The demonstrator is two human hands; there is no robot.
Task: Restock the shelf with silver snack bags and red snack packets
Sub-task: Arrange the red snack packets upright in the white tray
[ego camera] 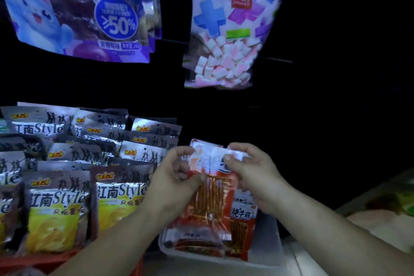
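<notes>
Silver bags (85,163) in overlapping rows on shelf left side, purple bag (78,11) and marshmallow bag (230,29) hanging above, clear bin (268,260) just right of silver bags, red packets (243,226) inside, one red packet (210,204) upright over bin, left hand (174,177) and right hand (253,172) pinching its top corners.

1. Snack bags (89,163) lie in overlapping rows at left.
2. Just right of them, snack packets (243,231) sit in a tray (266,253), seemingly stacked.
3. Left hand (177,177) and right hand (253,172) grip one snack packet (210,197) above the tray.
4. Overhead, a cartoon pouch (78,11) hangs left of a marshmallow bag (228,29).
</notes>
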